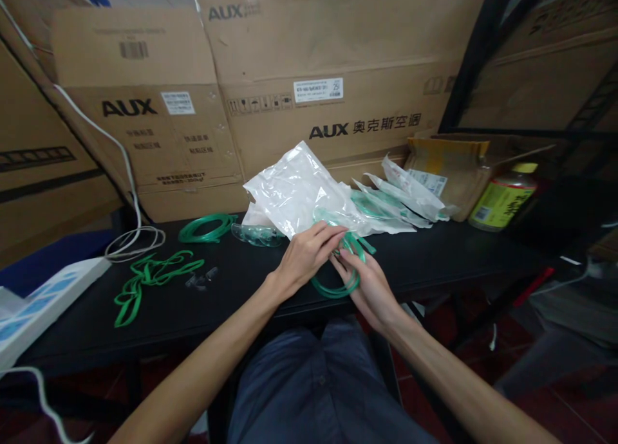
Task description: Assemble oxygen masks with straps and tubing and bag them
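A coil of green plastic tubing [333, 291] hangs over the front edge of the black table. Both my left hand [309, 254] and my right hand [367, 280] are closed on it, thumbs and fingertips together near its upper part. My fingers hide the exact spot they pinch. Just behind my hands lies a crumpled white-and-clear plastic bag [294, 190]. Left of the bag is a clear greenish mask [258, 234], beside another coil of green tubing [207, 227]. Green flat straps [157, 273] lie loosely farther left, near small clear plastic pieces [199, 280].
Several sealed packets [400, 196] lean at the right, before an opened parcel [447, 167] and a yellow-capped bottle [505, 196]. A white power strip [53, 302] and cable [128, 167] occupy the left. Large cardboard boxes [270, 51] stand behind the table [241, 289].
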`<state>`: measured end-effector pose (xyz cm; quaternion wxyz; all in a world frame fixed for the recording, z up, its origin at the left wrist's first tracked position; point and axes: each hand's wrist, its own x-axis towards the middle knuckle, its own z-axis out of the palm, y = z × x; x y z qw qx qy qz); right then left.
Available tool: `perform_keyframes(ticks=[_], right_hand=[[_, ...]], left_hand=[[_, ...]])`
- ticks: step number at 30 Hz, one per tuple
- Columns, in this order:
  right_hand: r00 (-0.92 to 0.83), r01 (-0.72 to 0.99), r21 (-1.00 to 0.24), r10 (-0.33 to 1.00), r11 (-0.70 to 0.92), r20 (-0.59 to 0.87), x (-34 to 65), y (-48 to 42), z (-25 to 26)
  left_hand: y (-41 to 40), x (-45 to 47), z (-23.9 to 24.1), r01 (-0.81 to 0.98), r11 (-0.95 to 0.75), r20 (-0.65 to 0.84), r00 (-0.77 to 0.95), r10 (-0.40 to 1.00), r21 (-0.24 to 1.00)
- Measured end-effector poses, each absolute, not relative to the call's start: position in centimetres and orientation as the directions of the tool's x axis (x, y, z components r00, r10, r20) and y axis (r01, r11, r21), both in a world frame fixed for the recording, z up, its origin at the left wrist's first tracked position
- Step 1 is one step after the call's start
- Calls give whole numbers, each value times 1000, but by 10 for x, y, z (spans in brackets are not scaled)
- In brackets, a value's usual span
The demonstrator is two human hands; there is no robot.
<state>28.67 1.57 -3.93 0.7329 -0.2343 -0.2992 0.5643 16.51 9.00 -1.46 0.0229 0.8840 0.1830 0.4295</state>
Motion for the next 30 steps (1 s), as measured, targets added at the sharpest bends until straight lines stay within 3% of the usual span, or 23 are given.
perform_keyframes(ticks=[9, 17, 24, 30], right_hand=[[219, -678, -658, 944, 329, 247, 289, 46, -32], [128, -769, -594, 968, 234, 215, 302, 40, -35], [98, -808, -556, 976, 192, 195, 314, 35, -34], [110, -796, -575, 979, 191, 173, 309, 27, -32]], left_hand=[[90, 165, -8, 285, -941, 727, 605, 323, 182], [94, 163, 10, 325, -931, 764, 555, 329, 165], [90, 160, 6, 479, -877, 752, 592, 290, -39], [74, 168, 8, 607, -791, 762, 549, 344, -81]])
